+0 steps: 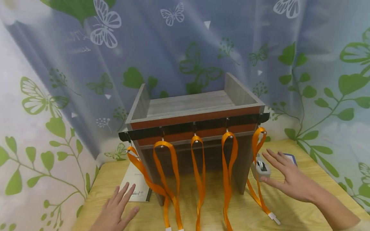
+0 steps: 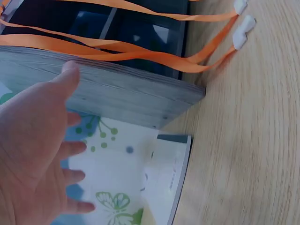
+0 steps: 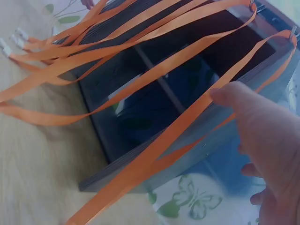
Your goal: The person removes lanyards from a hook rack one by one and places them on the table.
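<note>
Several orange lanyards point(image 1: 198, 173) hang by metal clips from hooks on a black rail point(image 1: 179, 126). The rail runs across the front of a small grey wooden shelf point(image 1: 188, 106). To the shelf's left, my left hand point(image 1: 115, 208) hovers with spread fingers, holding nothing. Its thumb is near the shelf's side panel point(image 2: 126, 93) in the left wrist view. My right hand point(image 1: 292, 176) is at the right, fingers extended and nothing held. In the right wrist view its thumb overlaps the rightmost lanyard point(image 3: 183, 126); whether they touch, I cannot tell.
A pale notebook point(image 1: 137, 183) lies left of the shelf on the wooden table point(image 1: 150, 218). A tape dispenser point(image 1: 262, 168) stands to the right, beside a blue-edged item point(image 1: 291, 158) partly behind my right hand. A patterned curtain point(image 1: 179, 57) hangs behind.
</note>
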### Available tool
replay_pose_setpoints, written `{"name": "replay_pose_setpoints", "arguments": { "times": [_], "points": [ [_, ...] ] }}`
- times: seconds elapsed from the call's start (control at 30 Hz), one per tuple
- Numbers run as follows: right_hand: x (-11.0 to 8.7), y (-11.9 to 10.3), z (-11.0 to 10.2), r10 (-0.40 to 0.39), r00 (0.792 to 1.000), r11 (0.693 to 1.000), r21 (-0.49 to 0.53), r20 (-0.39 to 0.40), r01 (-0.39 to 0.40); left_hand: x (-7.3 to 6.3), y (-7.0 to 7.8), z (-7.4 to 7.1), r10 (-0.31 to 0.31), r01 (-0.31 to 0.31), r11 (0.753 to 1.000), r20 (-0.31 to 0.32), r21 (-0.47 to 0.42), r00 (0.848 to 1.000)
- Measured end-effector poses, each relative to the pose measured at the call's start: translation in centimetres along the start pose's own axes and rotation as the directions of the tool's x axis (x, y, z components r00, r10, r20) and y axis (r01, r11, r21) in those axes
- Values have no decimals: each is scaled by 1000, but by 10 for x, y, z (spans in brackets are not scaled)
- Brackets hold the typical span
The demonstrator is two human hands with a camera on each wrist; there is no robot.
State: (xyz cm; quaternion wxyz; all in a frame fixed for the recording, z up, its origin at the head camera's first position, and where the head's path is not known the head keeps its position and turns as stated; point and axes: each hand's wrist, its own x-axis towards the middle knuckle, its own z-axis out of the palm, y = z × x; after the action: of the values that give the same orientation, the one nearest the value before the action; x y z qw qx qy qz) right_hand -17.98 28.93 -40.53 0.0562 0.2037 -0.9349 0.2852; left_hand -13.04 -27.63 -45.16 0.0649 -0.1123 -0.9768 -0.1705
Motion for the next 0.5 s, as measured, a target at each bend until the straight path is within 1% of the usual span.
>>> {"name": "replay_pose_setpoints", "arguments": {
  "times": [0.13, 0.2, 0.27, 0.3, 0.33, 0.4, 0.47, 0.5],
  "points": [
    [3, -11, -8, -5, 999, 1000, 31, -48, 6, 3, 7, 1, 55, -58, 994, -46, -88, 997],
    [4, -17, -10, -9, 995, 999, 34, -104, 13, 5, 12, 2, 78, -87, 992, -89, -97, 993],
    [6, -23, -11, -9, 983, 999, 44, -183, 17, 8, 17, 2, 107, -123, 988, -156, -96, 982],
    [7, -26, -12, -19, 972, 998, 59, -232, 33, 9, 19, 3, 118, -139, 985, -193, -100, 974],
    [8, -29, -12, -36, 959, 996, 73, -283, 59, 12, 20, 3, 133, -163, 980, -239, -111, 962],
    [12, -34, -11, -79, 922, 987, 97, -379, 124, 17, 22, 4, 155, -213, 965, -324, -151, 933],
    [15, -38, -10, -128, 882, 973, 116, -453, 201, 21, 24, 5, 157, -248, 948, -386, -197, 909],
    [17, -40, -10, -145, 870, 967, 119, -472, 225, 24, 24, 6, 147, -256, 939, -406, -229, 902]
  ]
}}
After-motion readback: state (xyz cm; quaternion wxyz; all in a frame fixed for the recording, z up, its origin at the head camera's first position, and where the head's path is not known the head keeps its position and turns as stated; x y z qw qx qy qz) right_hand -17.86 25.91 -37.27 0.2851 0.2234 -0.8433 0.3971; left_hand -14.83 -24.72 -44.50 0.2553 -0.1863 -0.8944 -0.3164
